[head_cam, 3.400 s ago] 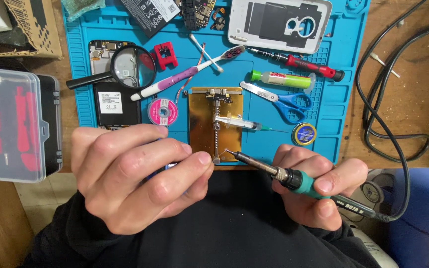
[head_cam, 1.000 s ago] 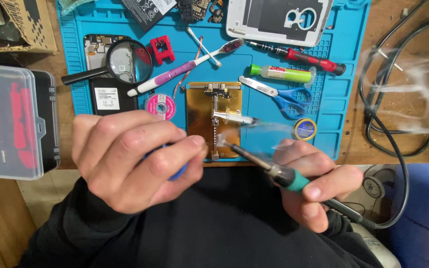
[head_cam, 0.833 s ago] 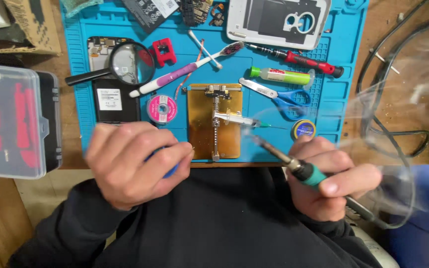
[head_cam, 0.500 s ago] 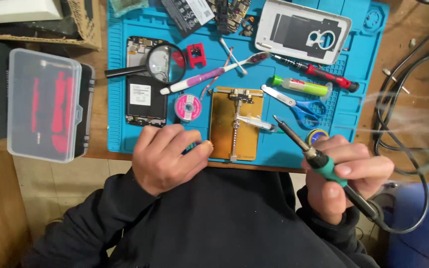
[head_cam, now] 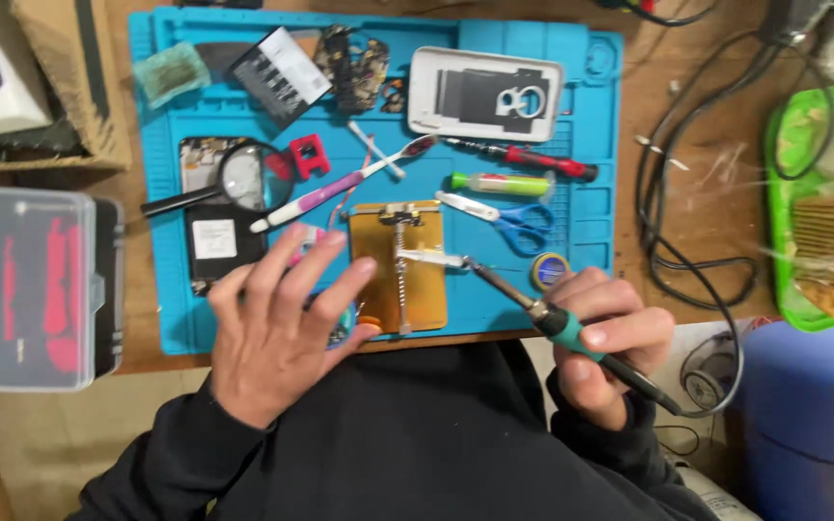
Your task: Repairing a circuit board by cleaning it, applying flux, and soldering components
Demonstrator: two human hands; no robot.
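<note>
1. The mat [head_cam: 581, 289] fills the upper middle of the frame
2. The holder [head_cam: 400, 265] sits at the mat's lower centre
3. The scissors [head_cam: 504, 217] lie right of the holder, the magnifier [head_cam: 234, 183] to its left
4. The case [head_cam: 36, 289] lies at the left edge, off the mat

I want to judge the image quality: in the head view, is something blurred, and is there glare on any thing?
Head view: the left hand is slightly motion-blurred at the fingers; the right hand and soldering iron look sharper. The magnifying glass lens shows pale glare, and the clear plastic case has a soft sheen. Light is even, shadows weak. Faint haze crosses the right side.
</note>
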